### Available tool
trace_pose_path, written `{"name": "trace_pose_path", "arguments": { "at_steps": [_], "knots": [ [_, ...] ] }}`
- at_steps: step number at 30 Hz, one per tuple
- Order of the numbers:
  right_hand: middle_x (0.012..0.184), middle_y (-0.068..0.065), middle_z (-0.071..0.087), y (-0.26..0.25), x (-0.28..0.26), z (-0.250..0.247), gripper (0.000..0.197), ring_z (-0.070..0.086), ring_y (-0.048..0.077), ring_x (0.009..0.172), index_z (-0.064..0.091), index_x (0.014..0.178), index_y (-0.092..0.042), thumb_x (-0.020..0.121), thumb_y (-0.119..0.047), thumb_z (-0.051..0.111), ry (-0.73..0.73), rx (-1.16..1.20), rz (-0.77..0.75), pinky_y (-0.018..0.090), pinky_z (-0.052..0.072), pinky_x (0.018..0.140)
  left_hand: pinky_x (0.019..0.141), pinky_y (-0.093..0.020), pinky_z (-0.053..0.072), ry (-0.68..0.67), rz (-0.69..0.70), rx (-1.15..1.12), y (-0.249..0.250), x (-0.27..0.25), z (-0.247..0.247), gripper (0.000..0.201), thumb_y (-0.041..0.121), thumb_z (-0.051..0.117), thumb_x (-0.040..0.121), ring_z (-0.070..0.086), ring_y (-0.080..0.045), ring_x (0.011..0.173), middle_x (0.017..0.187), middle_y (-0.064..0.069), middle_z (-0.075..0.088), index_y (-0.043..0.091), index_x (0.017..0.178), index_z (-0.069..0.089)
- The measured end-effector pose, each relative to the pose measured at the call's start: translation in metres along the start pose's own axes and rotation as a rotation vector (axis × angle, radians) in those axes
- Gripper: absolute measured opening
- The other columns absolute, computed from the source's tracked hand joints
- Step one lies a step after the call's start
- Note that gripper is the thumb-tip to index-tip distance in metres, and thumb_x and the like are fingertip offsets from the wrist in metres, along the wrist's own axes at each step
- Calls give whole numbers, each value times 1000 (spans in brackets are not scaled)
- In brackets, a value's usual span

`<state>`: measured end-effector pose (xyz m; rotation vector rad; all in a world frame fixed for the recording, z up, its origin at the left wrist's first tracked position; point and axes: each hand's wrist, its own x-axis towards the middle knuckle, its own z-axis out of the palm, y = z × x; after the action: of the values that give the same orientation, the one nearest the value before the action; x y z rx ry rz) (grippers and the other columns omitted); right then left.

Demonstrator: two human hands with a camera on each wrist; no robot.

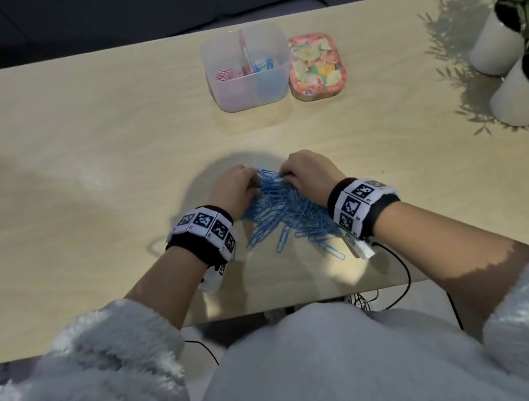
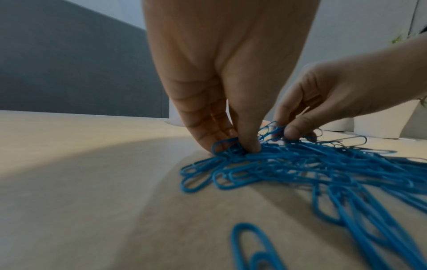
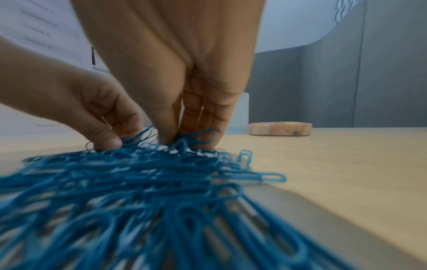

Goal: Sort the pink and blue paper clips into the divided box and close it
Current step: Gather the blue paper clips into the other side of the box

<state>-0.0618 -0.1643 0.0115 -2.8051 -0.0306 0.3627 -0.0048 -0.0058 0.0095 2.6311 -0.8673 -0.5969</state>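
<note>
Both hands — left hand point(image 1: 232, 184), right hand point(image 1: 307, 170) — pinching blue paper clips point(image 1: 285, 218) on table point(image 1: 76, 160). Risk: tangled clips dropping short of divided box point(image 1: 251, 93) — or spilling into pink side.

Paper clip pile point(image 1: 288, 217) is laid on the desk point(image 1: 76, 160) near its front edge; divided box point(image 1: 247, 67) is set behind it, lid point(image 1: 316, 65) just right; plant pots point(image 1: 509, 68) far right.

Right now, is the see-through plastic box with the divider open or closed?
Open. The translucent divided plastic box has no lid on; pink and blue clips show inside. The flowery lid lies beside it.
</note>
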Motion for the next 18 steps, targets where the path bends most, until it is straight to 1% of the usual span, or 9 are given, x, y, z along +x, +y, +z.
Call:
{"name": "trace_pose_path", "arguments": {
  "at_steps": [2,4,6,8,9,11,12,15,18],
  "knots": [
    [109,14,68,9,2,-6,25,59,30,103,68,106,-5,93,-13,49,86,133,67,34,45,87,84,-35,43,25,-5,-22,-3,2,-2,15,11,55,88,57,-32,97,104,-15,61,5,99,64],
    [97,12,71,20,6,-15,20,64,22,85,71,98,-2,90,-10,55,158,303,155,26,46,80,84,-36,46,51,-33,-54,-9,2,-3,13,16,56,87,58,-28,95,101,-9,64,12,96,65],
    [73,6,68,31,13,-25,16,57,3,55,71,93,3,86,-7,61,184,518,260,15,45,62,83,-36,50,89,-81,-105,-13,2,-6,9,22,58,86,60,-24,90,97,-3,67,20,92,65],
    [50,-5,61,39,24,-40,15,49,-2,35,68,91,8,85,-4,63,185,761,353,12,44,46,80,-33,49,116,-98,-198,-12,3,-12,10,21,60,87,60,-22,87,95,-5,68,17,93,67],
    [42,-9,58,42,30,-50,13,47,-2,32,68,89,7,85,-4,63,183,858,387,12,43,41,77,-30,46,129,-98,-242,-11,3,-16,12,19,60,87,59,-21,85,94,-7,69,12,94,67],
    [36,-11,58,44,45,-72,9,48,-2,31,66,77,-1,85,-5,64,191,979,424,13,43,40,73,-25,39,148,-91,-301,-10,4,-23,15,16,60,87,55,-17,82,94,-10,68,6,97,68],
    [36,-11,58,44,52,-84,13,49,-2,32,64,72,-6,85,-5,64,204,1007,432,14,44,39,72,-23,37,153,-84,-320,-10,4,-25,16,15,60,88,54,-16,81,93,-10,68,5,97,68],
    [38,-9,58,46,81,-113,22,51,2,34,58,66,-13,84,-4,64,274,1025,446,16,45,37,70,-23,37,163,-88,-375,-13,8,-31,15,15,61,87,52,-15,76,86,-9,65,5,96,68],
    [57,2,57,47,113,-128,26,53,10,46,56,61,-13,84,-3,64,313,932,452,22,50,46,69,-24,37,176,-94,-411,-15,15,-38,14,15,62,87,52,-17,72,79,-5,60,5,94,67]
  ]
}}
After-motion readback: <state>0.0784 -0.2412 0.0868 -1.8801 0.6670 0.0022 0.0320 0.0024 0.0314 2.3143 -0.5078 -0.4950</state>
